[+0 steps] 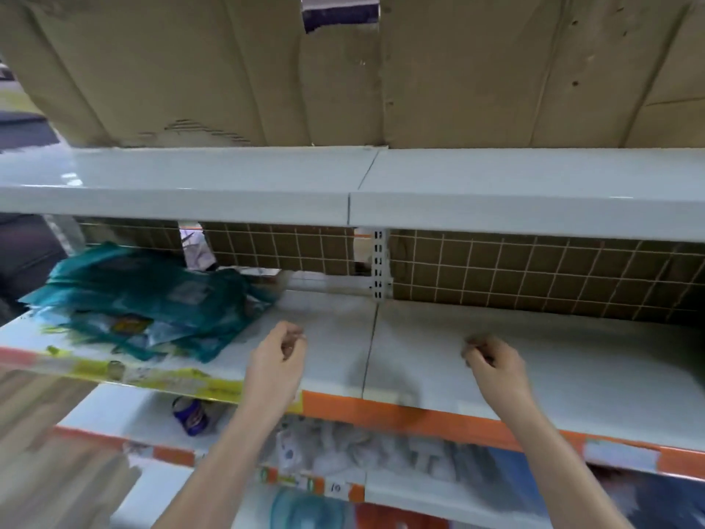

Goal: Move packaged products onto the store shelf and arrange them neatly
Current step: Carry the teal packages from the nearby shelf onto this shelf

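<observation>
Both forearms were bare up to the bottom edge of the view, with no sleeve, watch or bracelet showing. The left hand (280, 355) and right hand (492, 362) wore no gloves (any rings were lost to blur).

Middle shelf (496, 360): painted sheet metal, pale, smooth, semi-gloss; faint reflections on deck. Upper shelf (190, 185): same finish, glossier along front lip. Teal packages (145, 299): thin plastic film, shiny, creased; image blurred, print unreadable. Back panel (534, 276): white-coated wire grid over brown matt board. Upright post (379, 265): pale painted metal, punched slots. Cardboard sheets (229, 70) above: brown corrugated paper, matt, rough, top ply torn at lower edge showing fluting. Price strip (400, 410): orange, smooth plastic look. Small can (190, 416) below: glossy blue label.
</observation>
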